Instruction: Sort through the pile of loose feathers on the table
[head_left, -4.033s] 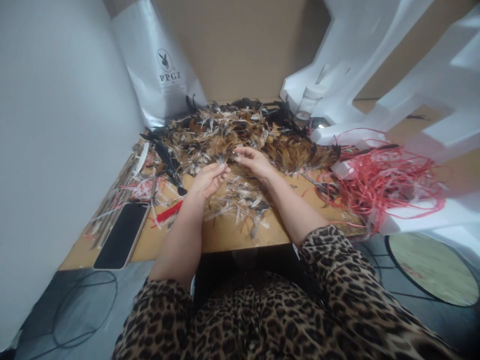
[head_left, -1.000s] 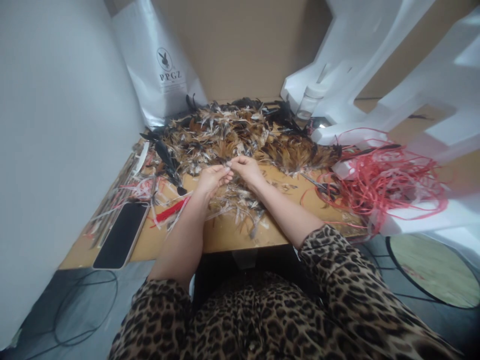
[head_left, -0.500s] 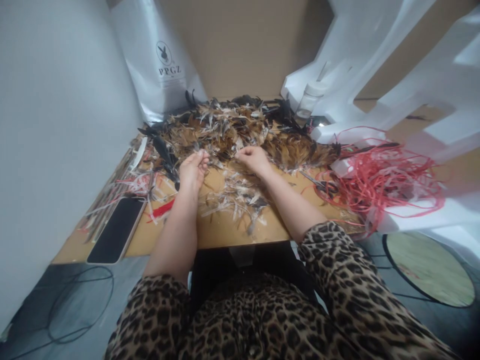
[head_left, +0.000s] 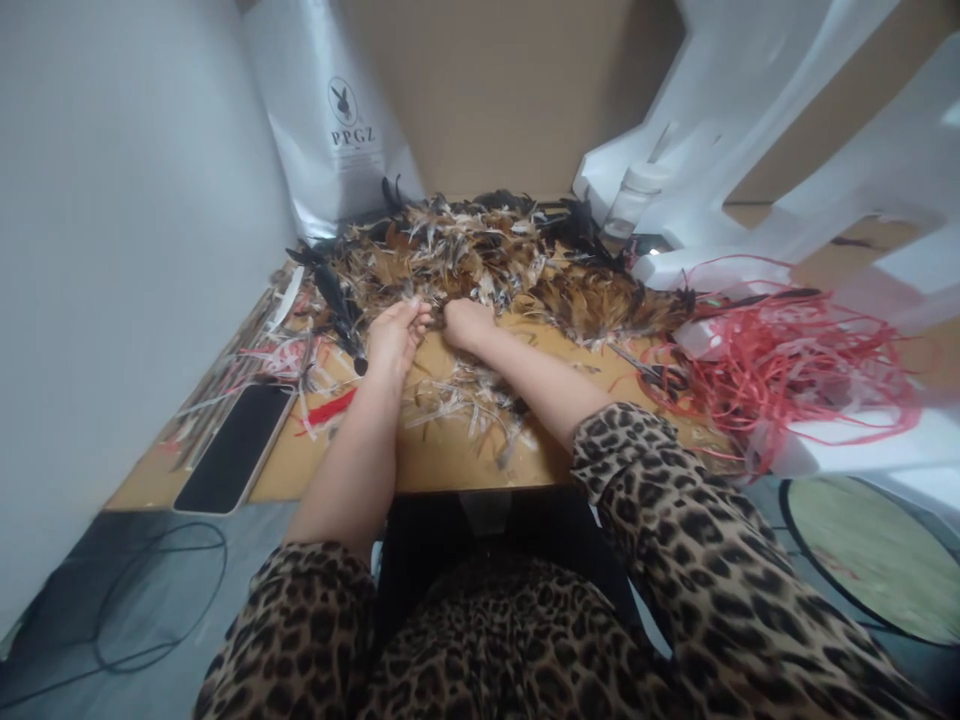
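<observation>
Fingers pinched together, my left hand (head_left: 397, 332) is at the near edge of a heap of brown, black and whitish feathers (head_left: 480, 245). Whatever lies between its fingertips blends into the feathers behind. Close by on the right, my right hand (head_left: 469, 326) is curled with its back towards me, fingertips hidden at the heap's edge. A small gap separates the two hands. Loose feather bits and pale fluff (head_left: 480, 400) lie on the table nearer to me, below both hands. A row of brown feathers (head_left: 592, 305) lies right of my right hand.
A phone (head_left: 236, 450), thin sticks (head_left: 238, 350) and a red strip (head_left: 330, 408) lie left on the wooden table (head_left: 450, 470). Scissors (head_left: 660, 377) and a tangle of red string (head_left: 795, 370) are right. A silver bag (head_left: 337, 150) and a clear jar (head_left: 631, 205) stand behind.
My hands came together a second ago, then parted as my left hand moved left towards the heap. Since then my right hand has moved left, close to it, and curled. The view has shifted slightly.
</observation>
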